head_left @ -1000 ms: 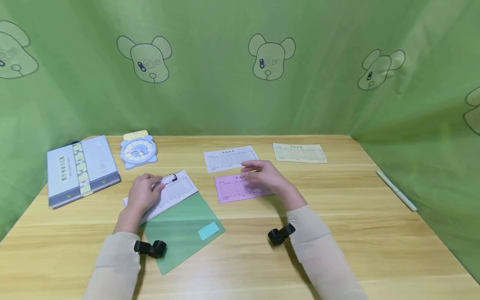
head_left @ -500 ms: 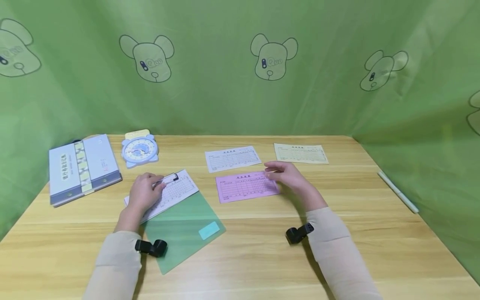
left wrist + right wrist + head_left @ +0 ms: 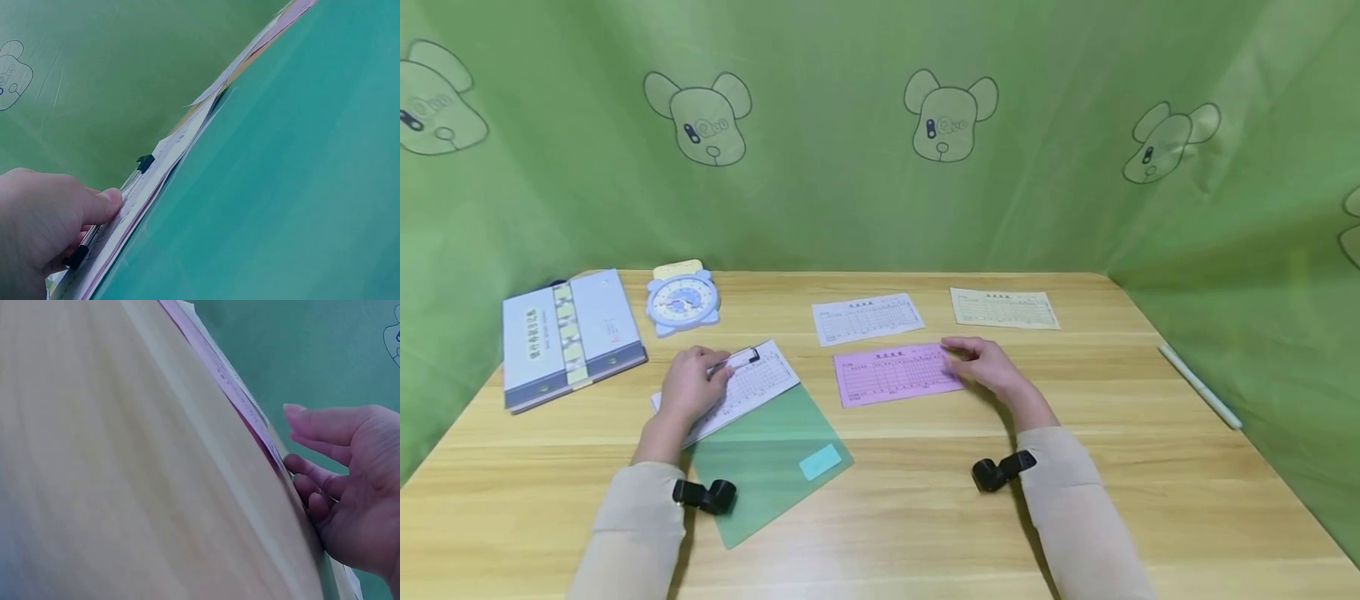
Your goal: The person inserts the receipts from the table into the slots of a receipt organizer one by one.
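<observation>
My left hand point(image 3: 691, 385) lies over a wad of white printed slips point(image 3: 760, 379) on a translucent green folder point(image 3: 767, 467). In the left wrist view, its thumb and fingers pinch a metal clip point(image 3: 145, 164) with black ends along the slips' edge. My right hand point(image 3: 992, 367) is at the right end of a pink printed slip point(image 3: 891, 375). Its thumb and forefinger stand apart in the right wrist view, and the other fingers bend loosely beside the pink slip point(image 3: 234, 394). Whether the fingertips touch the paper I cannot tell.
Behind the pink slip lie a white slip point(image 3: 867, 319) and a yellowish slip point(image 3: 1003, 308). A blue-white binder point(image 3: 574, 333) and a blue clock-shaped item point(image 3: 682, 302) stand at the left. A pale pen point(image 3: 1200, 387) lies near the right edge. Green cloth point(image 3: 827, 192) hangs around the table.
My right hand has moved right from over the pink slip, then down to its right end. The left hand keeps its place on the clip. The view has shifted slightly.
</observation>
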A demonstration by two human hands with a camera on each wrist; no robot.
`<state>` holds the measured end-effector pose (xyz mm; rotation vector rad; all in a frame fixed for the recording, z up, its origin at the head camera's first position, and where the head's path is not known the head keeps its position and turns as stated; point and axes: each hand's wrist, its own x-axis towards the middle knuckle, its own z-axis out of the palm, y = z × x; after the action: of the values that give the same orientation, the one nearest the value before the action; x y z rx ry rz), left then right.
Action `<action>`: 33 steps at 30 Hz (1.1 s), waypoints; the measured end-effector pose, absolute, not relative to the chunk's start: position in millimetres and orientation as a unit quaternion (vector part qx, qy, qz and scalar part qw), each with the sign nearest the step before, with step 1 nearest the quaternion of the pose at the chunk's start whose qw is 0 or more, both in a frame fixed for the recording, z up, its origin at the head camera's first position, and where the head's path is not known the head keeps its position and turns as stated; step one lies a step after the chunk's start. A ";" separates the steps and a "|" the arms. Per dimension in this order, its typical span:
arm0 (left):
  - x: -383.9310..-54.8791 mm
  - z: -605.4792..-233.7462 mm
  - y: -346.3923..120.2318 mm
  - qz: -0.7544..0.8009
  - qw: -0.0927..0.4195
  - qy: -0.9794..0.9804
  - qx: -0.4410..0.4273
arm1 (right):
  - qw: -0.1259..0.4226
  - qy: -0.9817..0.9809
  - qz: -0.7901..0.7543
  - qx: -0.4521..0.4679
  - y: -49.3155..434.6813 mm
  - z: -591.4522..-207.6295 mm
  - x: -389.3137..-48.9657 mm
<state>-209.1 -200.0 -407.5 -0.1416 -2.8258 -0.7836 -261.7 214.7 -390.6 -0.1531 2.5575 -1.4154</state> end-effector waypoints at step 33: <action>-210.8 -411.1 -201.4 -0.275 0.120 -0.952 -0.050 | 0.007 0.921 -0.368 -0.128 202.6 -402.5 -253.3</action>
<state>-210.8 -201.4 -411.1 -0.1475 -2.7828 -0.8045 -253.3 202.6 -402.5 -0.4007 2.8796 -1.1503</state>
